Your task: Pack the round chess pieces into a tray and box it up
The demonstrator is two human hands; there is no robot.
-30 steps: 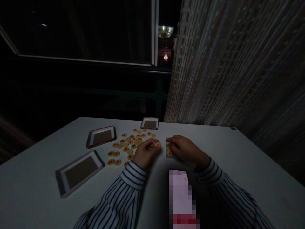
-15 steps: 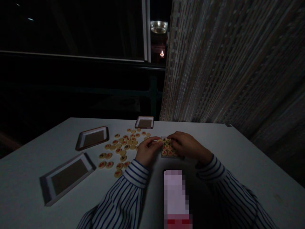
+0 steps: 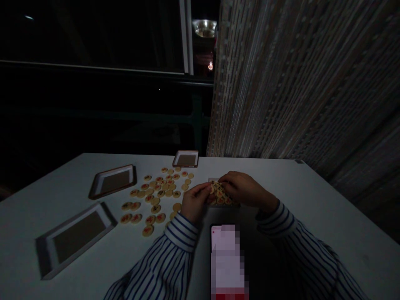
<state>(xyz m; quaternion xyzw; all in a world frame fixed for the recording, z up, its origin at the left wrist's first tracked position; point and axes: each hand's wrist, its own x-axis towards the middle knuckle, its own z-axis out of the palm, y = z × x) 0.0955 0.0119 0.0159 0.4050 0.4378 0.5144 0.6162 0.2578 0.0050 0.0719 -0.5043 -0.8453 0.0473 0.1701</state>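
A small box (image 3: 220, 205) holds round wooden xiangqi pieces (image 3: 220, 194) marked in red and black, lying close together. Over its left side, my left hand (image 3: 194, 201) has thumb and forefinger closed at a xiangqi piece (image 3: 212, 190). My right hand (image 3: 245, 188) reaches over the box's right side with its fingers curled down onto the pieces; its fingertips are partly hidden, so what they grip cannot be made out. Many more loose pieces (image 3: 155, 201) lie spread left of my left hand, some with faces up and some blank.
Three shallow tray-like lids rest on the white table (image 3: 300, 233): a large one (image 3: 78, 239) at front left, a middle one (image 3: 114, 181) behind it, a small one (image 3: 186, 158) at the back. A phone (image 3: 226, 258) lies before the box. A bead-like curtain (image 3: 265, 83) hangs behind.
My left hand has come further over the box's left side. The pieces in the box, in neat rows before, now look shifted and crowded. The view has turned slightly.
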